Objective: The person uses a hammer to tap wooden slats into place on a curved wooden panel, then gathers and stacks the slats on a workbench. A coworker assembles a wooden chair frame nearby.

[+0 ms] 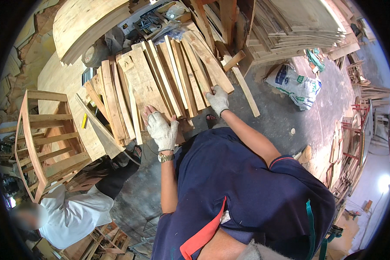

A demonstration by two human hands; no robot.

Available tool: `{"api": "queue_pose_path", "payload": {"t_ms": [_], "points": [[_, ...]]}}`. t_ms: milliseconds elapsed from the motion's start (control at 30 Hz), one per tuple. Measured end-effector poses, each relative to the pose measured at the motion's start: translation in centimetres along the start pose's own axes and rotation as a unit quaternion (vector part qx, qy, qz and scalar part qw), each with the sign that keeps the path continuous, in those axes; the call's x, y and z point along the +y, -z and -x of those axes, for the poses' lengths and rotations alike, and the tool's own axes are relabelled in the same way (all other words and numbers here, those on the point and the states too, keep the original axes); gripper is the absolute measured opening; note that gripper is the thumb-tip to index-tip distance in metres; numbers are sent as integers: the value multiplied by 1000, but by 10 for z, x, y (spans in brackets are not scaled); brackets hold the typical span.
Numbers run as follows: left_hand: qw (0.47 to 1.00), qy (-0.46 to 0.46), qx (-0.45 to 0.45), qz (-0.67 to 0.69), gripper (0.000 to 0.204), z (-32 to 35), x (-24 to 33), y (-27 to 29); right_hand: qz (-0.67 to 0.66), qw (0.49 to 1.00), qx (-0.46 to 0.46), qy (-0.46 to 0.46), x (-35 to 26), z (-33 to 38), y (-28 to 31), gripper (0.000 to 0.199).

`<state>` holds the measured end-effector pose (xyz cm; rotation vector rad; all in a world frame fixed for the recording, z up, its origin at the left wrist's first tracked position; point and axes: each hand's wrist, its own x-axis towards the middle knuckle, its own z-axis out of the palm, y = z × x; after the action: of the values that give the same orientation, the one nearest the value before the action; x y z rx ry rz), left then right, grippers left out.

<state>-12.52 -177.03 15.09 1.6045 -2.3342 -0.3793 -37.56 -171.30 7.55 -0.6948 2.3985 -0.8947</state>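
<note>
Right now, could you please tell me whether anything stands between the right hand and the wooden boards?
Nothing visible does, apart from its pale glove: the right hand is at the near end of a wooden board.

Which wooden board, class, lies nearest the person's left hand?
The broad, pale board lying flat face up, its near end at the left hand; the neighbouring boards look narrower.

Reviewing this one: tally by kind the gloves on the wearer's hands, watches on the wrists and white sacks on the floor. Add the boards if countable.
Fingerless knit gloves: 2
Wristwatch: 1
White sack: 1
Total: 4
Wooden boards: overlapping, exact count unclear, left out.
</note>
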Motion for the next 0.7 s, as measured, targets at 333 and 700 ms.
{"api": "queue_pose_path", "payload": {"t_ms": [333, 700], "points": [[1000, 2, 1, 11, 105, 1, -2, 0, -128, 991, 28, -25, 28, 1, -14, 53], [999, -9, 21, 35, 104, 1, -5, -2, 76, 986, 143, 49, 15, 9, -17, 35]]}}
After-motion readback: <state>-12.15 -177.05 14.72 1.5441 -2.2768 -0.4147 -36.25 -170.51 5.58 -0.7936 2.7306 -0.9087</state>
